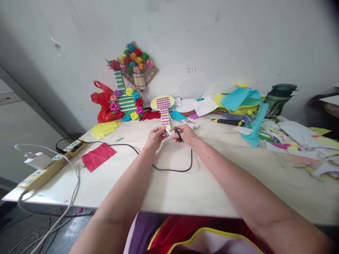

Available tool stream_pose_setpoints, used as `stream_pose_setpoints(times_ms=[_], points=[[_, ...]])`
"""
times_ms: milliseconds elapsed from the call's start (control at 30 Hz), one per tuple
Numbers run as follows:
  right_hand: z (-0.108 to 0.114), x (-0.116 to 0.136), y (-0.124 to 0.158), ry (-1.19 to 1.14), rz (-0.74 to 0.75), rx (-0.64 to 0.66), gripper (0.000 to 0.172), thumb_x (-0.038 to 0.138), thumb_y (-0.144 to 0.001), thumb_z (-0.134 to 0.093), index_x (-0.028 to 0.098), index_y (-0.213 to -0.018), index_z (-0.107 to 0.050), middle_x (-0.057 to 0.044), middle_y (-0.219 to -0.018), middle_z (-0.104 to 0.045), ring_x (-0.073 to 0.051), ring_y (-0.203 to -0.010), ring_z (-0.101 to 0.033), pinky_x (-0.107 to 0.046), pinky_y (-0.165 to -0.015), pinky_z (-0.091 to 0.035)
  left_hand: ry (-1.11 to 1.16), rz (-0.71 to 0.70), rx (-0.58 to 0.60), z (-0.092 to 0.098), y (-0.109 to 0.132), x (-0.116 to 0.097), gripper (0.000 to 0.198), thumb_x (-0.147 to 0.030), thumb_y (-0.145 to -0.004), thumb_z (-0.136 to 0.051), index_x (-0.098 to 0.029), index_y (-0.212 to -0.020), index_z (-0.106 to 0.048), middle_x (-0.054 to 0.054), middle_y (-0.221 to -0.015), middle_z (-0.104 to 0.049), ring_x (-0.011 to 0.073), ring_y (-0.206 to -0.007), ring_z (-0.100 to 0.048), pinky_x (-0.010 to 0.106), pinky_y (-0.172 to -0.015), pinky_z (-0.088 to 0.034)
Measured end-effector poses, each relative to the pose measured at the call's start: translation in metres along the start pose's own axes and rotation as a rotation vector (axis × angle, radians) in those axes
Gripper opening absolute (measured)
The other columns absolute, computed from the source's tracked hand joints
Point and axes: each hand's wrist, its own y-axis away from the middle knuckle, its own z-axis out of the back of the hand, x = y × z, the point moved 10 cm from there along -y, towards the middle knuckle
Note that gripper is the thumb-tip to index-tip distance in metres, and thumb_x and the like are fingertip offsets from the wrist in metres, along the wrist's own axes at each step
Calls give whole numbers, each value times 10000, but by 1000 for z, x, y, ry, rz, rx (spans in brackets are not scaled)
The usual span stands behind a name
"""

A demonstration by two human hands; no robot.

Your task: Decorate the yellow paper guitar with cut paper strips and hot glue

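Observation:
A pale yellow paper craft piece (162, 103), with an oval top and a long stem woven with purple strips, stands out beyond my hands. My left hand (156, 137) is closed, its fingertips pinching the lower end of the stem. A short white strip (168, 131) sticks out there between both hands. In my right hand (186, 134) are scissors (179, 135) with black handles, their blades pointing up and away alongside the stem. Whether the blades touch the white strip is too small to tell.
A black cord (172, 170) loops across the table to a power strip (57, 164) at left. Red crepe paper (99, 156) lies nearby. Paper-flower crafts (125, 100) stand by the wall. Paper scraps (293, 141), a yellow-black tool (227, 122) and a dark bottle (279, 100) are right.

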Motion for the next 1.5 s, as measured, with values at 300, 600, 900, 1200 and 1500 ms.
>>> stream_pose_setpoints(times_ms=[300,600,900,1200,1500], points=[[3,-2,-5,43,52,26,328,297,-631,-717,148,-896,-596,6,-546,-639,-73,-377,-540,-133,-295,-232,24,-39,-92,17,-3,-13,131,-209,-654,-700,-117,-655,-607,-8,-539,-556,71,-503,-533,210,-562,-474],[4,0,-1,42,34,45,288,413,-709,-638,134,-732,-570,-10,-478,-601,-80,-327,-502,-152,-268,-225,190,-73,-198,41,-4,-33,62,-132,-717,-584,-148,-657,-581,42,-735,-670,132,-752,-628,310,-835,-461],[10,-18,-6,-115,-108,75,344,448,-781,-546,117,-869,-583,-33,-500,-622,-112,-348,-540,-161,-278,-250,18,135,96,-4,5,-9,78,-195,-697,-617,-152,-632,-623,72,-971,-681,241,-1154,-483,365,-956,-309],[1,-4,-4,-131,7,13,307,352,-691,-667,175,-909,-544,-15,-661,-671,-132,-514,-633,-151,-325,-334,237,153,109,-13,8,-9,104,-201,-737,-579,-173,-650,-629,44,-1161,-603,226,-1131,-485,370,-908,-385],[-14,0,3,-9,41,6,358,251,-603,-733,186,-902,-547,22,-635,-631,-140,-584,-646,-159,-376,-399,125,133,123,-32,11,-3,205,-313,-715,-621,-171,-862,-640,111,-1010,-612,248,-923,-575,323,-633,-478]])
